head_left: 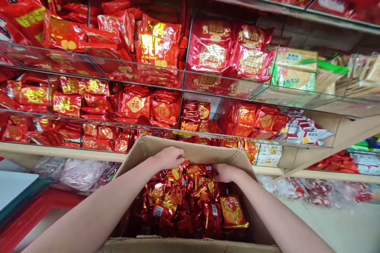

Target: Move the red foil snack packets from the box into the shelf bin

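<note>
An open cardboard box (190, 146) stands in front of me, filled with small shiny red and gold snack packets (172, 199). Both my arms reach into it. Near the far wall, my left hand (170, 157) has its fingers curled down at the back of the pile; whatever they close on is hidden. My right hand (227, 172) is inside the right wall, fingers bent in against the packets at the pile's right edge. Its fingertips are partly hidden among the wrappers. One gold-fronted biscuit packet (233, 210) lies face up at the right.
Glass-fronted shelves (166, 75) full of red snack bags rise behind the box. Pink bags (212, 53) sit on the middle shelf, beside green and cream packs (293, 69). Plastic-wrapped bundles (80, 174) lie below. A red-edged container (38, 213) is at the left.
</note>
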The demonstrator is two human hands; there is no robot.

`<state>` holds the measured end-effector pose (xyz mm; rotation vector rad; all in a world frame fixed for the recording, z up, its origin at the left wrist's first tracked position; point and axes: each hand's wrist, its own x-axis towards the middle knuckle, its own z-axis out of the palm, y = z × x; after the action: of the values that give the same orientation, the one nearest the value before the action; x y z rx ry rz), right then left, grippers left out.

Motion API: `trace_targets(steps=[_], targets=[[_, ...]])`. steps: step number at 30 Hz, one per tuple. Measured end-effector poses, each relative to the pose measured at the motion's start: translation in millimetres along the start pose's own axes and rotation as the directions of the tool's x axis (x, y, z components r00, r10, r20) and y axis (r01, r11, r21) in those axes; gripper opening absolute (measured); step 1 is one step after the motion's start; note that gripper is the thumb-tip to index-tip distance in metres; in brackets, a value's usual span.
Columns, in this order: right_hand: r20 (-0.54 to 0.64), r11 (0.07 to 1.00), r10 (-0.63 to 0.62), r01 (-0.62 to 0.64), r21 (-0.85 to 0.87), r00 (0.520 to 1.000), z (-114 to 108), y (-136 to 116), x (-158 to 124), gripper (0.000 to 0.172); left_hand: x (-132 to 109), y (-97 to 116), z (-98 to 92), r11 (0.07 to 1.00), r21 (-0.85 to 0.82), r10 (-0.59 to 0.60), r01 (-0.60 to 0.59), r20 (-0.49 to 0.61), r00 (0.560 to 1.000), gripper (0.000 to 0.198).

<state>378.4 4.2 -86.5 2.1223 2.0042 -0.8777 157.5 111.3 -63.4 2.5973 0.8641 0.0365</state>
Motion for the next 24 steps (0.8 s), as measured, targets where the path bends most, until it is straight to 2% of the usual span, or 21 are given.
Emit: trace_targets(steps=[2,5,8,11,16,20,24], targets=[[0.037,0.999,0.046,-0.045,-0.005,0.998,4.4,11.1,7.7,0.049,-0.3,-3.9,2.2,1.000,0.002,-0.002,0.002,0.029,1.000,0.020],[0.055,0.995,0.094,-0.093,-0.023,0.994,9.1,14.1,15.7,0.077,-1.4,-6.3,3.0,1.000,0.009,-0.010,0.010,0.060,0.998,0.022],[0.054,0.989,0.140,-0.138,-0.049,0.989,13.1,8.6,18.5,0.083,-2.8,-4.6,2.1,1.000,0.010,-0.015,0.014,0.083,0.996,0.024],[0.017,0.988,0.145,-0.144,-0.052,0.989,13.7,1.5,17.1,0.075,-3.5,-2.6,2.0,1.000,0.002,-0.023,0.023,0.089,0.996,0.024],[-0.201,0.996,0.088,-0.092,-0.012,0.976,21.0,-19.8,18.9,0.029,-2.8,-4.4,6.2,1.000,-0.007,-0.016,0.016,0.076,0.997,0.023],[-0.255,0.995,0.076,-0.058,0.079,0.964,36.6,-33.5,31.7,0.029,-2.4,-6.7,9.7,1.000,-0.010,-0.020,0.020,0.058,0.998,0.022],[-0.275,0.980,0.094,-0.040,0.196,0.957,43.9,-29.3,41.4,0.035,-2.9,-7.5,11.1,0.999,-0.026,-0.037,0.038,0.046,0.998,0.021]])
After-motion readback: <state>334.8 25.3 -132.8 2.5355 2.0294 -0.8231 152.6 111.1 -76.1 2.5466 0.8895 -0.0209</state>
